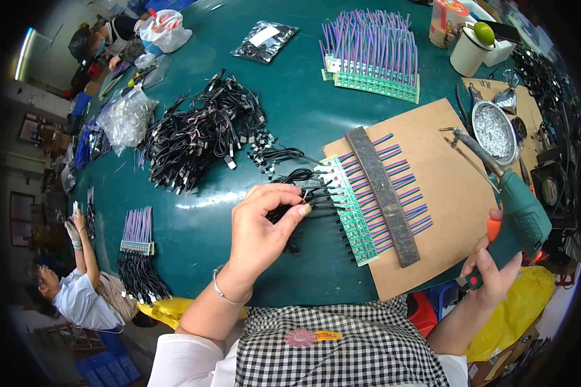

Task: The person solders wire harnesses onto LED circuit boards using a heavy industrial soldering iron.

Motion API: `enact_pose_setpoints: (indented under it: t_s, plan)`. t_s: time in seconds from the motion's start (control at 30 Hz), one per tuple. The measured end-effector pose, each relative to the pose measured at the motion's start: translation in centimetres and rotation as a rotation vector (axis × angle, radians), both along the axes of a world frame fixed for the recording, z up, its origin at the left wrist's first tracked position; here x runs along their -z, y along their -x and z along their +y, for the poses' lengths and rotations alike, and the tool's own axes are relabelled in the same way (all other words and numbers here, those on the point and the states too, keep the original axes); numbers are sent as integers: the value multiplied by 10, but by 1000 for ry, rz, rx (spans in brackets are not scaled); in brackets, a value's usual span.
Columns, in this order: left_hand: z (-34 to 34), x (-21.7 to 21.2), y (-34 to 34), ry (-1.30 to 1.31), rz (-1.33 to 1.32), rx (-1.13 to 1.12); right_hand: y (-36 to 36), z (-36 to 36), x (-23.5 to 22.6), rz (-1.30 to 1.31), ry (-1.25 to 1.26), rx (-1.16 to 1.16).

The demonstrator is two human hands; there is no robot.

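Note:
My left hand is closed in a pinch on the end of a black cable, just left of a green circuit board strip. Several black cables run to the strip's left edge, and purple, blue and pink wires extend from its right side. Across those wires lies a dark flat bar, on a brown cardboard sheet. At the right, my right hand grips a green soldering gun by its handle. The gun's tip points up and left, above the cardboard and apart from the strip.
A heap of black cables covers the table's left middle. More wired boards lie at the back, others at the left. A metal bowl of silvery bits and a white cup stand right. Two people work at the left.

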State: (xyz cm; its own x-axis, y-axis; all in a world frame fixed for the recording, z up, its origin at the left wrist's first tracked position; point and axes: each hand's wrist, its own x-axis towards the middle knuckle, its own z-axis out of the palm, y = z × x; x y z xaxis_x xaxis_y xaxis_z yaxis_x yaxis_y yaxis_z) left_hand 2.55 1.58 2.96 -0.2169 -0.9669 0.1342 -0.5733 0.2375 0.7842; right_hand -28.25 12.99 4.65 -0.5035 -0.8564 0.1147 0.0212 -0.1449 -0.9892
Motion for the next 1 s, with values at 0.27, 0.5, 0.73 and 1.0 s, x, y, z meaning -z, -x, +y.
enact_pose_setpoints:
  t_s: [0.27, 0.5, 0.73, 1.0]
  plan:
    - [22, -33, 9, -138, 404, -7, -43, -1, -13, -98, 10, -47]
    - [37, -38, 33, -468, 454, 130, -56, -9, 2, 77, 65, -489]
    - [43, -40, 45, -533, 350, 349, -76, -11, -1, -84, -73, -493]
    - [43, -39, 51, -515, 345, 440, -84, -8, 6, -60, -122, -428]
